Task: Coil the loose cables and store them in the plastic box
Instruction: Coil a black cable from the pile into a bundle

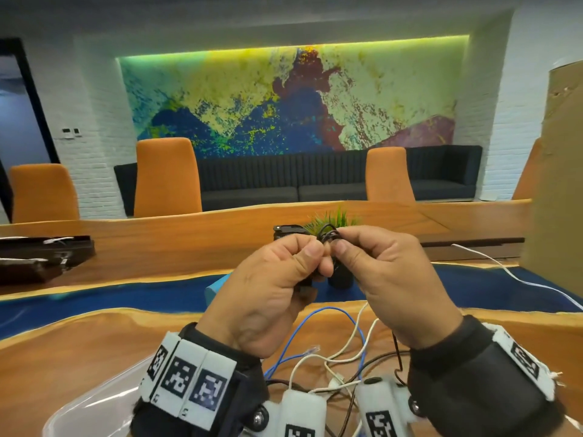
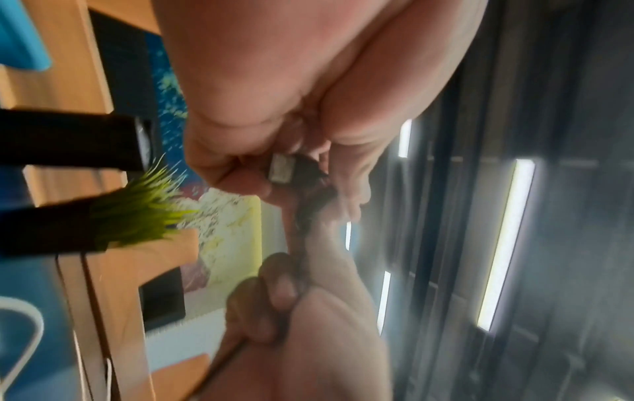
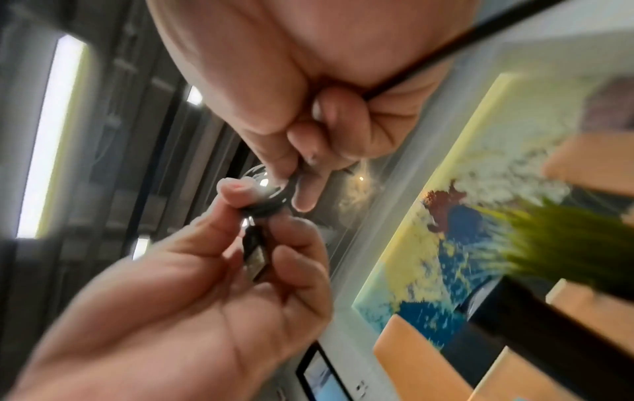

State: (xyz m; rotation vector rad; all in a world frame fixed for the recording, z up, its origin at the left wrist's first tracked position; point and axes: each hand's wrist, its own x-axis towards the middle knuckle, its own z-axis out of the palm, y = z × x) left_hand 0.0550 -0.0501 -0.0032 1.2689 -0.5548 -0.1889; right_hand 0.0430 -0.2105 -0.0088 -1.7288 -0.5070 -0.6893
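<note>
Both hands are raised above the table, holding one thin black cable wound into small loops. My left hand pinches the loops with its thumb, and the cable's metal USB plug lies inside its curled fingers. My right hand pinches the same coil from the right, and the cable's free length runs back across its palm. Loose blue, white and dark cables lie tangled on the table below the wrists. The clear plastic box sits at the lower left, its inside mostly hidden.
A small potted grass plant and a black block stand just behind my hands. A light blue object lies on the table's blue strip. A white cable trails to the right beside a cardboard sheet. Dark trays sit far left.
</note>
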